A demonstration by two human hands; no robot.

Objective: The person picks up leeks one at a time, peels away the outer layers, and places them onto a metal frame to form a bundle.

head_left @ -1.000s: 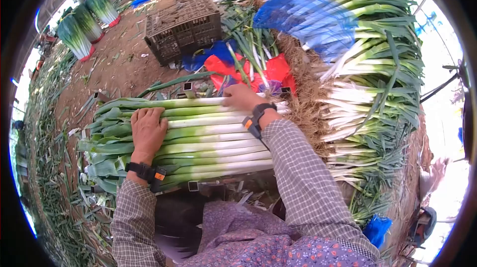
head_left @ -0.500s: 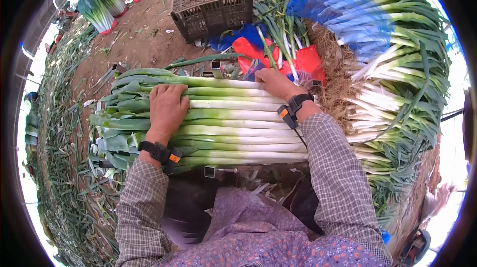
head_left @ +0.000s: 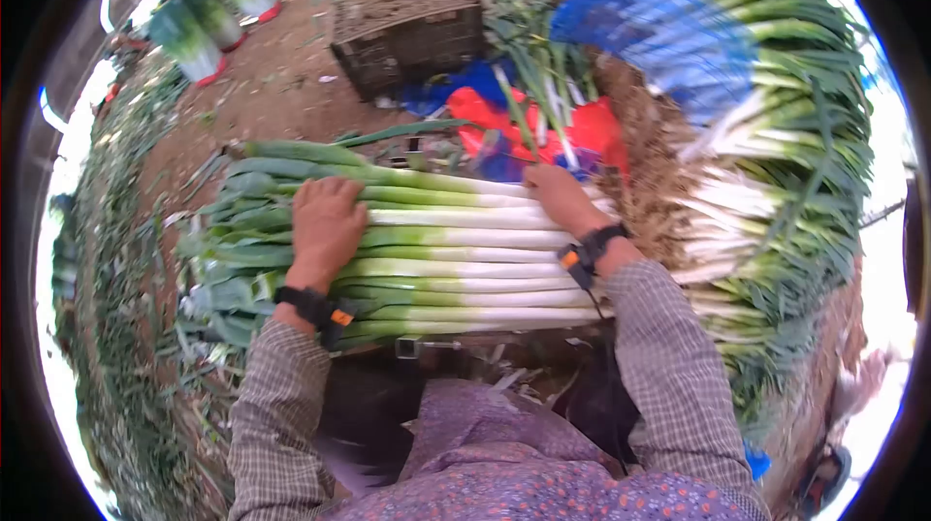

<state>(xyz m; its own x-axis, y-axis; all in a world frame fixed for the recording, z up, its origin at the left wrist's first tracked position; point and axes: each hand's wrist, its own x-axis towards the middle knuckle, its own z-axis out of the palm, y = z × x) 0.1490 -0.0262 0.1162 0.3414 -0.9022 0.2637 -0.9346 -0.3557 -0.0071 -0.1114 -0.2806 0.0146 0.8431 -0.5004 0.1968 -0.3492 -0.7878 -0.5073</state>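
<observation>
A wide layer of leeks point(head_left: 465, 257) lies side by side in front of me, green leaves to the left and white shanks to the right. My left hand point(head_left: 328, 228) is curled over the far stalks near where the leaves begin. At the far right end, my right hand point(head_left: 564, 201) has its fingers bent around the white shank of the farthest leeks; its fingertips are partly hidden. Both wrists wear black straps with small orange-marked devices. A square metal tube end point(head_left: 408, 347) shows under the near edge of the leeks.
Loose leeks with roots point(head_left: 747, 191) are heaped along the right, partly under blue netting point(head_left: 659, 41). Beyond my hands are a red sheet point(head_left: 601, 138) and a dark plastic crate point(head_left: 412, 36). Leek bundles point(head_left: 189, 41) stand at the far left. Leaf scraps point(head_left: 116, 308) cover the left ground.
My right hand has moved a little rightward and toward me along the far leeks. The left hand stays at nearly the same place on the stalks. The whole view has shifted slightly and blurred.
</observation>
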